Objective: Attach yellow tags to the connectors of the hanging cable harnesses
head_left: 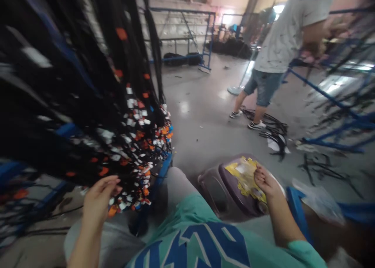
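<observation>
My left hand (101,193) is at the lower end of a thick bundle of black wire harnesses (111,84), fingers pinched together by the connectors; what they hold, if anything, is too small to make out. Many white and orange connectors (143,139) hang at the wire ends. My right hand (265,182) is over a dark purple plastic stool (231,186), its fingers curled closed beside a clear plastic bag (247,169). Yellow small parts (244,188), joined in strips, lie on the stool around the bag. Whatever the right fingertips pinch is hidden.
A blue metal frame (165,166) stands under the harnesses. At the right, a person in a white shirt (281,45) stands at another blue rack (328,96). Black cables (275,131) lie on the floor near that person's feet. A clear bag (319,201) lies at lower right.
</observation>
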Demonstrator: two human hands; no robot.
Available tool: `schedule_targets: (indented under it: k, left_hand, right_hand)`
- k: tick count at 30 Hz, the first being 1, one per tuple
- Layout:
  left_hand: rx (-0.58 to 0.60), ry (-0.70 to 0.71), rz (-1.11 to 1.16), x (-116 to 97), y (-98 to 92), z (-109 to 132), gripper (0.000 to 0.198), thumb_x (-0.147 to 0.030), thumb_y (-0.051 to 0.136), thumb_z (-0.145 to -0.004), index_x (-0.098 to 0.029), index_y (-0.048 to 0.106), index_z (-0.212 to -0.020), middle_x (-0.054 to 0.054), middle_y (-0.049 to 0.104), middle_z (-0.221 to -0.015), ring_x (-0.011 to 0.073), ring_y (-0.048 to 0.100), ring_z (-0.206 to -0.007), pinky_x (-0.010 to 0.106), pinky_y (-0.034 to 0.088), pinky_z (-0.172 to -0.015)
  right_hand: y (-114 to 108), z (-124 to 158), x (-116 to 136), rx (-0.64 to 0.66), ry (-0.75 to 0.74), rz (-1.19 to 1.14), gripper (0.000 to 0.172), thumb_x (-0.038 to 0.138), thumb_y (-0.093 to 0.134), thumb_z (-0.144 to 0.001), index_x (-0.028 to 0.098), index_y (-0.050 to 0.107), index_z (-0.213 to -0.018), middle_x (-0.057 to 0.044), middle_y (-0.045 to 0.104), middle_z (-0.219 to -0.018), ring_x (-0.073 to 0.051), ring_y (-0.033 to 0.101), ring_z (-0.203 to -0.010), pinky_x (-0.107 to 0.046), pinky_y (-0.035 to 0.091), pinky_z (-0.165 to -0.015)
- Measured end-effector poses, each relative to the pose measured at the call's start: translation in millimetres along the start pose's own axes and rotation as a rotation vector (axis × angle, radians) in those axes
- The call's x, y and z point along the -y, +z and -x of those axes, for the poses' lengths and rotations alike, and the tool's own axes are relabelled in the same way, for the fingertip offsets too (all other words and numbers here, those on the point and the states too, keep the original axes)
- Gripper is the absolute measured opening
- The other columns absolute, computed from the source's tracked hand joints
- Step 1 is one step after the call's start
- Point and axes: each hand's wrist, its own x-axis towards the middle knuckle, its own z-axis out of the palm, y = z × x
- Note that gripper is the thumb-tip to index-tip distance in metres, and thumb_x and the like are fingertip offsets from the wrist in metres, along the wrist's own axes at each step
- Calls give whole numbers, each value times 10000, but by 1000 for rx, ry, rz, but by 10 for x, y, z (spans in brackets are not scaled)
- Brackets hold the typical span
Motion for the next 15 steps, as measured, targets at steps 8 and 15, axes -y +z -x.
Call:
schedule_targets:
  k: [8,15]
  left_hand:
    - [-97,48,97,-152,-429,273,342,-366,671,-464,-134,619,-709,-4,617,-592,98,525,-431,200,386,-417]
    - [-249,64,163,-52,-945,484,272,-338,626,-483,-141,601,-670,-26,586,-570,92,512,-412,213,392,-433]
  right_hand:
    - [1054,9,-1298,344,575,122,445,325,856,-478,178,473,-649,103,371,-470,0,315,-333,-82,256,-282]
    - [1844,529,-2096,425,910,261,407,196,899,-310,153,636,-618,57,525,-516,17,374,-375,-72,296,-322]
